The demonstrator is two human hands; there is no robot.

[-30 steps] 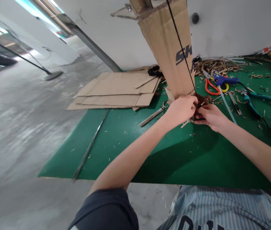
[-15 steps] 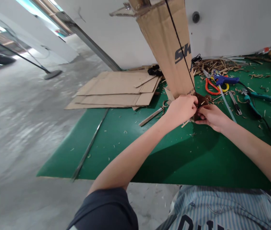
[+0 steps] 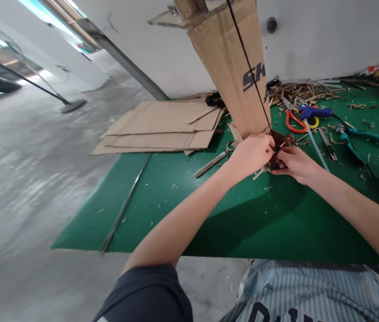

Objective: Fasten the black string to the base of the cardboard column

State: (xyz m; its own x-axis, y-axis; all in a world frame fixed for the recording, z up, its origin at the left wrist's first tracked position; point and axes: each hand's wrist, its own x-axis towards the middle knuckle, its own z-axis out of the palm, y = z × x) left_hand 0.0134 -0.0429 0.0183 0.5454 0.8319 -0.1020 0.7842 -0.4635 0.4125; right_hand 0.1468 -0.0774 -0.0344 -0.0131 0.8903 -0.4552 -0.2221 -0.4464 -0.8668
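Observation:
A tall cardboard structure [image 3: 231, 71] with dark printed letters stands on the green table. A black cord [image 3: 251, 73] runs down its face to the fingertips of my left hand [image 3: 255, 153]. That hand is closed at the structure's base, its fingers pinched where the cord comes down. Facing it, almost touching, my right hand [image 3: 293, 163] is closed in a pinch; what lies between its fingers is too small to make out. Beside the fingertips is a small dark-brown cardboard piece [image 3: 280, 138], partly hidden by both hands.
Flat cardboard sheets [image 3: 162, 118] lie to the left, near a metal strip [image 3: 127, 201]. To the right are orange-handled scissors [image 3: 295, 123], a blue glue gun [image 3: 315, 112], a utility knife [image 3: 327, 144] and teal-handled pliers [image 3: 370, 135]. Cardboard scraps [image 3: 306, 93] pile along the wall.
The view has shifted very slightly. Both hands stay pinched together at the base of the cardboard structure, with hardly any visible movement.

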